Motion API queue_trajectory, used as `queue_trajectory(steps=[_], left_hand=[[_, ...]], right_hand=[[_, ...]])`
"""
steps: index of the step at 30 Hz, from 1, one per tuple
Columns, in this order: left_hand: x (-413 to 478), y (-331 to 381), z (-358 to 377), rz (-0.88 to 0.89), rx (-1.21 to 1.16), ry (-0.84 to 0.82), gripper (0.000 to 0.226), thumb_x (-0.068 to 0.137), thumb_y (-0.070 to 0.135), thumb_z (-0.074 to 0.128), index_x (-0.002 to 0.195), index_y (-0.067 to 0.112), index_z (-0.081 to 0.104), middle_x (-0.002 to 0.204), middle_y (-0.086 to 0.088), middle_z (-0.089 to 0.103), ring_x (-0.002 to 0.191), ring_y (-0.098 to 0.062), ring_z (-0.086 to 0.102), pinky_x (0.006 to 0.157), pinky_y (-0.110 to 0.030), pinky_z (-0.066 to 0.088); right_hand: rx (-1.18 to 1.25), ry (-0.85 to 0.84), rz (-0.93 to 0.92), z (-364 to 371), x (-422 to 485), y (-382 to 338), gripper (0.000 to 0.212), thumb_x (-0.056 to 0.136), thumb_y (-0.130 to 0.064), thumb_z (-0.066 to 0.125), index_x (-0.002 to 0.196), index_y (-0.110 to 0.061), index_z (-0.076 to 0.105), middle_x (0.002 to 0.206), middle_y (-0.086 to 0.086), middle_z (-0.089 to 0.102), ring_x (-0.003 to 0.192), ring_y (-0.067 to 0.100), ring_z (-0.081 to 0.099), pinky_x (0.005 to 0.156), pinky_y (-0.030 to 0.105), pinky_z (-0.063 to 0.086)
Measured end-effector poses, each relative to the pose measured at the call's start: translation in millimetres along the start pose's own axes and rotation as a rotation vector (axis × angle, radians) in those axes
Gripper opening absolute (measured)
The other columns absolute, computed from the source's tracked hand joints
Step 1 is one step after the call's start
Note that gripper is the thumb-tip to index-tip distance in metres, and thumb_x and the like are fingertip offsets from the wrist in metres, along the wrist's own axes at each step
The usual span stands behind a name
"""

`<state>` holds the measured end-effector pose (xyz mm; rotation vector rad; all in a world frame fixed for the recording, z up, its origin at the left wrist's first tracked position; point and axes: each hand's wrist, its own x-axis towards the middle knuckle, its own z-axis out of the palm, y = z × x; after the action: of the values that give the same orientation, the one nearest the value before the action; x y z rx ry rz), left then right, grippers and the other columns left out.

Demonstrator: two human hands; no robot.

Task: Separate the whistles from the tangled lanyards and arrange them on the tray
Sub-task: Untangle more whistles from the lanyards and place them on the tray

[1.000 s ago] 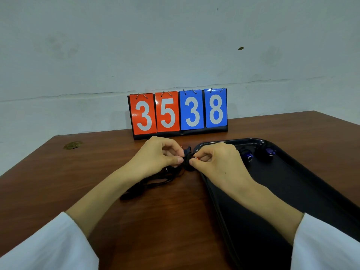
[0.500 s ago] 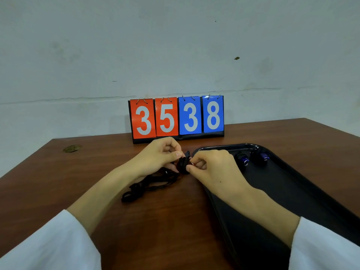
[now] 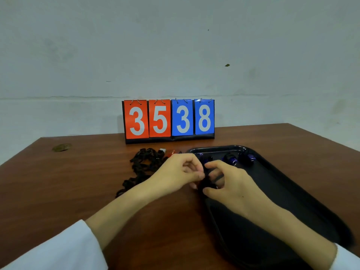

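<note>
Head view. The left hand (image 3: 181, 170) and right hand (image 3: 233, 185) meet over the near-left rim of the black tray (image 3: 220, 148). Each has thumb and forefinger curled in and clamped on one black piece (image 3: 205, 183), which is too dark and blurred to tell whether it is a whistle body or its clip. The right hand's other fingers are spread. The tangled lanyards (image 3: 145, 162) lie on the wooden table (image 3: 78, 191) just left of the hands, with a red-and-white item (image 3: 171, 152) at their far edge. Two blue-tipped whistles (image 3: 230, 159) sit at the tray's far end, near each other. A scoreboard (image 3: 169, 119) reading 3538 stands behind.

Handling, as judged: the whistles are light, rigid and smooth, so they are best pinched across the body. The cord is limp and snags, so it is best held close to the clip while working it free.
</note>
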<state>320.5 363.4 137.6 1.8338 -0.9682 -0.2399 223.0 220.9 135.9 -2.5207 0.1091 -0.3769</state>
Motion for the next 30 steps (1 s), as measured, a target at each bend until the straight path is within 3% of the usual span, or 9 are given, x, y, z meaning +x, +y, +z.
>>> queue_trajectory(steps=[2,5,7,9,15,18,21,26,30], left_hand=[[4.8,-8.8,-3.0,-0.009,-0.002,0.169,0.006,0.086,0.012,0.063,0.084,0.017,0.062,0.087,-0.002,0.068,0.079,-0.014,0.067,0.069,-0.026,0.057],[7.4,-32.8,-15.2,-0.024,0.237,0.484,0.012,0.090,0.011,0.056,0.091,0.022,0.060,0.095,0.013,0.061,0.087,0.000,0.057,0.073,-0.014,0.045],[5.6,-50.3,-20.5,-0.023,0.343,0.577,0.018,0.091,0.007,0.053,0.098,0.021,0.059,0.102,0.013,0.057,0.093,0.000,0.053,0.084,-0.019,0.045],[5.3,-64.4,-21.5,0.007,0.491,0.566,0.022,0.091,0.007,0.052,0.108,0.018,0.059,0.110,0.009,0.055,0.105,-0.004,0.049,0.095,-0.024,0.042],[14.4,-80.6,-16.1,0.042,0.764,0.450,0.039,0.095,0.029,0.048,0.132,0.018,0.047,0.132,0.002,0.051,0.124,-0.015,0.042,0.102,-0.029,0.030],[19.7,-81.0,-14.6,0.017,0.838,0.509,0.037,0.096,0.034,0.045,0.129,0.019,0.050,0.127,0.001,0.054,0.120,-0.016,0.044,0.102,-0.033,0.029],[32.2,-79.8,-15.9,-0.066,0.829,0.564,0.035,0.094,0.038,0.046,0.121,0.019,0.057,0.120,0.001,0.057,0.114,-0.016,0.045,0.098,-0.035,0.030],[49.9,-74.6,-19.7,-0.265,0.769,0.501,0.032,0.087,0.047,0.054,0.107,0.025,0.066,0.115,0.002,0.058,0.115,-0.020,0.044,0.097,-0.039,0.030],[48.3,-66.1,-30.2,-0.231,0.640,0.568,0.026,0.088,0.043,0.057,0.102,0.025,0.068,0.107,0.003,0.061,0.112,-0.020,0.047,0.096,-0.040,0.030]], right_hand=[[0.026,0.031,0.051,-4.7,1.3,10.0,0.042,0.078,-0.033,0.069,0.117,-0.029,0.056,0.089,-0.015,0.057,0.082,0.003,0.059,0.080,0.022,0.052],[0.020,0.097,0.131,-6.8,5.4,26.4,0.034,0.078,-0.034,0.069,0.110,-0.027,0.059,0.086,-0.014,0.056,0.079,0.004,0.059,0.077,0.022,0.052],[-0.027,0.127,0.152,-3.1,7.7,35.7,0.034,0.079,-0.033,0.069,0.111,-0.026,0.060,0.089,-0.014,0.055,0.080,0.004,0.058,0.078,0.023,0.050],[-0.059,0.149,0.147,1.9,9.5,40.9,0.034,0.080,-0.034,0.068,0.112,-0.025,0.060,0.093,-0.014,0.055,0.082,0.004,0.056,0.078,0.022,0.048],[-0.111,0.156,0.131,7.8,11.7,51.4,0.031,0.082,-0.045,0.061,0.108,-0.027,0.060,0.095,-0.014,0.049,0.079,0.002,0.053,0.065,0.014,0.036],[-0.090,0.157,0.151,7.5,10.7,49.8,0.043,0.080,-0.056,0.057,0.112,-0.028,0.058,0.102,-0.014,0.047,0.086,0.004,0.053,0.066,0.014,0.036],[-0.123,0.177,0.146,0.6,10.6,44.1,0.052,0.079,-0.060,0.054,0.120,-0.028,0.054,0.110,-0.013,0.043,0.095,0.006,0.051,0.080,0.021,0.043],[-0.140,0.126,0.055,-18.1,13.5,24.4,0.042,0.083,-0.052,0.054,0.119,-0.030,0.054,0.111,-0.013,0.045,0.100,0.004,0.048,0.084,0.020,0.042],[-0.118,0.006,0.006,-29.2,29.0,-3.0,0.031,0.085,-0.049,0.054,0.109,-0.030,0.060,0.103,-0.011,0.052,0.093,0.004,0.052,0.078,0.019,0.043]])
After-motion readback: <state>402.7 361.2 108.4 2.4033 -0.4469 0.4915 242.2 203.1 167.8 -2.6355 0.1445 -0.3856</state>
